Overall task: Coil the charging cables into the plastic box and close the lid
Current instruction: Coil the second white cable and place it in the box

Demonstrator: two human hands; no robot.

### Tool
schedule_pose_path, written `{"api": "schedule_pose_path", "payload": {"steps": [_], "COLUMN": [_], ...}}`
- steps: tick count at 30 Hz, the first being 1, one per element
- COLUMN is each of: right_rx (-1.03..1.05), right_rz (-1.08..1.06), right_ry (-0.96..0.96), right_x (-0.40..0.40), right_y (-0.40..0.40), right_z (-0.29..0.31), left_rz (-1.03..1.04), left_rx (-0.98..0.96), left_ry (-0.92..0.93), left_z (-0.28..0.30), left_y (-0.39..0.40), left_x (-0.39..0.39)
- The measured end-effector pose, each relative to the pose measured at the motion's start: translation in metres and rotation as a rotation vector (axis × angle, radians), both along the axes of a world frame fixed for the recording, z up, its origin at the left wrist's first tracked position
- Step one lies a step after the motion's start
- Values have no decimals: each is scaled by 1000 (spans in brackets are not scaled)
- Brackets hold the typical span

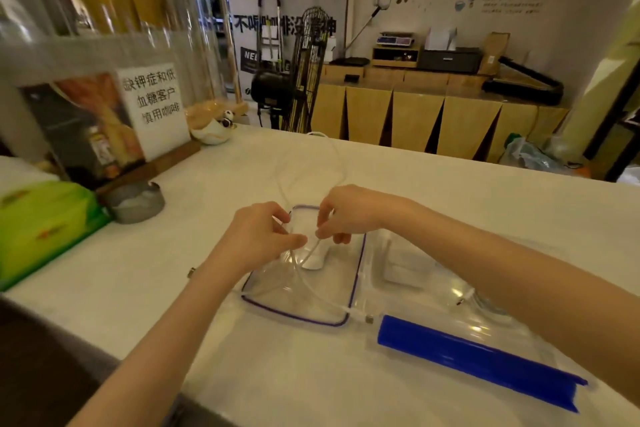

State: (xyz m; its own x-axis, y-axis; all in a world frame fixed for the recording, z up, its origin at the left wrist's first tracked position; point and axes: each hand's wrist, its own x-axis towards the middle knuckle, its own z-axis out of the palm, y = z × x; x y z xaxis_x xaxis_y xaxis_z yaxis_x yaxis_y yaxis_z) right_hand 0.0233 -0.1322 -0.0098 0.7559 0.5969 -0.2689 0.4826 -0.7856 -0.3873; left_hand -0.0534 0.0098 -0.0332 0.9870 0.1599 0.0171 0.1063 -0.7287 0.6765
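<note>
Pinching the thin white charging cable [313, 250], both the left hand [258, 236] and right hand [349, 213] should wind small, even loops, I'd say, low inside the clear purple-rimmed plastic box [298, 314].

Both bare forearms reach in from the near edge, the left from about seven o'clock and the right from about four o'clock, converging toward the middle of the view. The left hand [263, 236] is curled, knuckles up, thumb and forefinger pinched together at its three o'clock side. The right hand [349, 211] arches over, wrist raised, fingers [325, 218] bent down and pinched. The fingertips of both hands sit close together, nearly touching.
</note>
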Motion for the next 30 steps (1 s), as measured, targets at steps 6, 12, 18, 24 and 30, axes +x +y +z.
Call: {"api": "schedule_pose_path", "payload": {"steps": [6, 12, 18, 24, 30], "right_rx": [92, 383, 786, 1110, 1312], "right_rz": [-22, -125, -321, -447, -567], "right_ry": [27, -26, 61, 22, 11], "right_x": [0, 3, 1, 1, 2], "right_y": [-4, -26, -35, -40, -44], "right_z": [5, 36, 50, 59, 73], "left_rz": [-27, -49, -50, -2, -70], "left_rx": [-171, -75, 107, 167, 21], "left_ry": [13, -30, -153, -199, -208], "left_z": [-8, -3, 1, 8, 13], "left_y": [-2, 2, -1, 7, 7], "left_x": [2, 11, 14, 13, 17]}}
